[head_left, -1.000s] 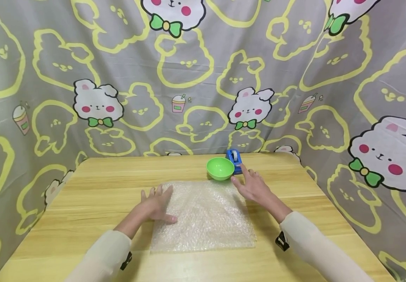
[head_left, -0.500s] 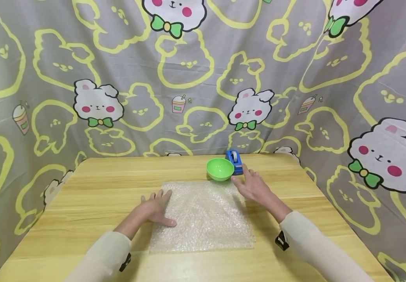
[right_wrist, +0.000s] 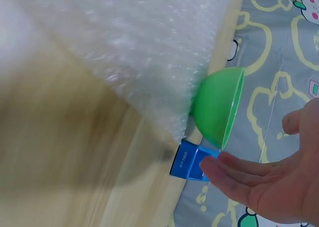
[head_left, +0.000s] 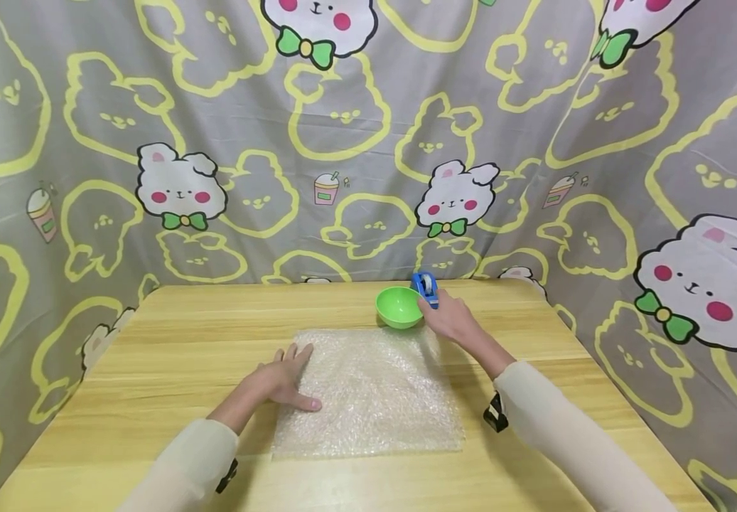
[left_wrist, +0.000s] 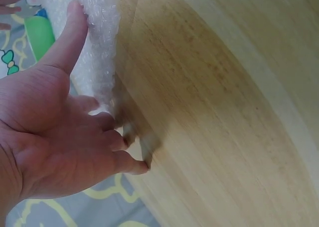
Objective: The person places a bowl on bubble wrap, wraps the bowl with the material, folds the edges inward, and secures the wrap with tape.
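A sheet of bubble wrap (head_left: 374, 391) lies flat on the wooden table. My left hand (head_left: 281, 384) rests at its left edge, thumb on the wrap and fingers spread; in the left wrist view the little finger of that hand (left_wrist: 60, 132) reaches the bare wood. Just beyond the wrap's far edge stands a light green bowl (head_left: 399, 307). By the bowl's right rim is my right hand (head_left: 450, 316), partly in front of a blue tape dispenser (head_left: 426, 284). The right wrist view has the right hand (right_wrist: 269, 182) with thumb and fingers apart, fingertips near the dispenser (right_wrist: 187, 160) and bowl (right_wrist: 217, 107).
Bare wooden tabletop (head_left: 170, 370) extends to both sides of the wrap. A grey patterned curtain (head_left: 368, 235) hangs behind the table's back edge and along its sides.
My right hand has shifted slightly left and closer to the bowl's right rim, its fingers coming over the lower part of the tape dispenser. My left hand, the wrap and the bowl stay put.
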`<control>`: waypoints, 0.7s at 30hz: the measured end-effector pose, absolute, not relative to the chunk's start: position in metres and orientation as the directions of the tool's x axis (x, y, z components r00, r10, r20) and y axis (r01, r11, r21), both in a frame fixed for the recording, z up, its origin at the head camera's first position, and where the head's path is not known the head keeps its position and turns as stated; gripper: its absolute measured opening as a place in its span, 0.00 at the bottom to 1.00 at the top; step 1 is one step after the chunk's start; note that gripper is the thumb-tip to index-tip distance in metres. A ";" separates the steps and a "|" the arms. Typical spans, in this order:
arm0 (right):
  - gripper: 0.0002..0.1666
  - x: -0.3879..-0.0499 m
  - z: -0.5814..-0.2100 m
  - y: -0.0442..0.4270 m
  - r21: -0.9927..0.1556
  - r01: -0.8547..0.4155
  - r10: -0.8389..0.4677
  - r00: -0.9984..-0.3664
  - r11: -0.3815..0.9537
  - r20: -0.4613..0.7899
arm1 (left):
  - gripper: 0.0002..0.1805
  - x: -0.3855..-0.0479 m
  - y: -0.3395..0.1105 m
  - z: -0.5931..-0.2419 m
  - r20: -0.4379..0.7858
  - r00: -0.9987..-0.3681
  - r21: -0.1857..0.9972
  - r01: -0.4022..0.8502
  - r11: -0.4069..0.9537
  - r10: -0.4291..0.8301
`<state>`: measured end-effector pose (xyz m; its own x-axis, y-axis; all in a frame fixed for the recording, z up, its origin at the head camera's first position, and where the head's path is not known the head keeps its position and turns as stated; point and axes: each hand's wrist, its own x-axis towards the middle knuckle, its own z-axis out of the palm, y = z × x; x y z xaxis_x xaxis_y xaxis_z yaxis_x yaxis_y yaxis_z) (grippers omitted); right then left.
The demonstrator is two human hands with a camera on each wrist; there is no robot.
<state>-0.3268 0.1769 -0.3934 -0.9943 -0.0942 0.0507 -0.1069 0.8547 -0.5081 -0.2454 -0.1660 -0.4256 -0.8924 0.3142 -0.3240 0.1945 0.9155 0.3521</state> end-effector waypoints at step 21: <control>0.40 -0.350 -0.413 0.152 -0.812 0.176 0.031 -0.981 0.557 -0.191 | 0.67 -0.247 -0.166 -0.424 -0.373 -0.872 0.331 0.195 0.923 0.318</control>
